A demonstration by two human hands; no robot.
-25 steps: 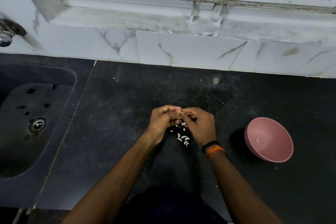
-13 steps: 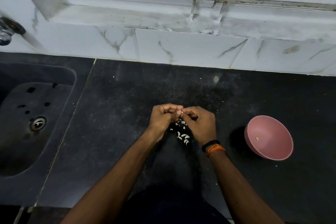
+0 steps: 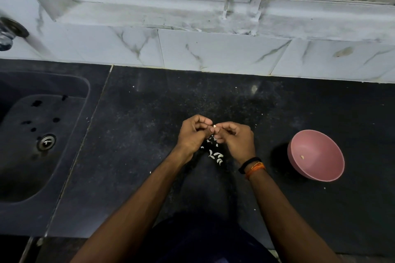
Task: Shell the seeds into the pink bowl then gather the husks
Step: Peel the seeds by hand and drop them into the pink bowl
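Seed (image 3: 214,126) small, pale, pinched between both hands' fingertips (image 3: 210,123)

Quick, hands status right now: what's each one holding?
Left hand: fingers curled, pinching the seed.
Right hand: fingers curled, pinching the same seed from the other side.

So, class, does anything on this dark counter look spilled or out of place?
Yes: small pale fragments lie scattered across the black stone counter, away from the white husk pile below the hands. The round pink bowl sits tilted and holds one kernel.
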